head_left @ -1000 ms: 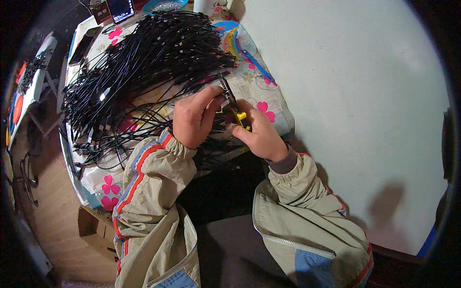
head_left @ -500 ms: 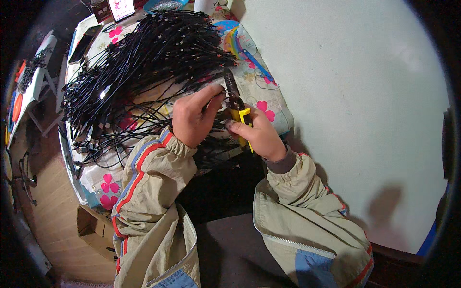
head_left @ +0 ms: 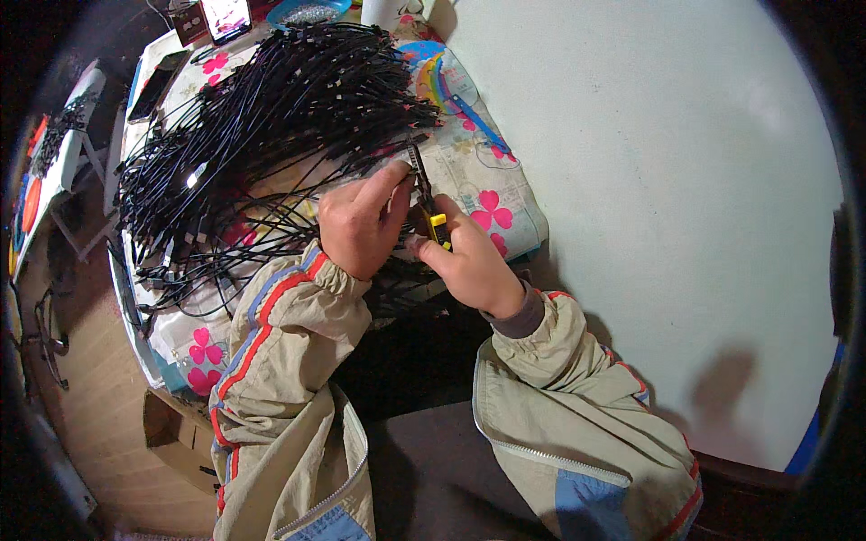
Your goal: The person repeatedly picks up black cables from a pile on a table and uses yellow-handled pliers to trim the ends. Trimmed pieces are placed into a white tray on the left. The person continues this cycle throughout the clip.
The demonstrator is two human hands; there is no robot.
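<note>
Fingers of the right hand (head_left: 474,261) were closed round the yellow-handled pliers (head_left: 424,194), raised since a second earlier so their tip met the black cables (head_left: 271,117). The left hand (head_left: 356,225) pinched one cable beside the tip, over the flowered tablecloth (head_left: 492,194).

Pliers (head_left: 424,194) and black cables (head_left: 271,117) at the table edge

Gripped in the right hand (head_left: 469,261) by yellow-and-black handles, dark metal nose pointed up and away, tip close to the left hand (head_left: 361,225). Heaped in a big tangled fan across the flowered cloth, thin strands trailing down beneath both hands, small silvery plugs glinting at many ends.
</note>
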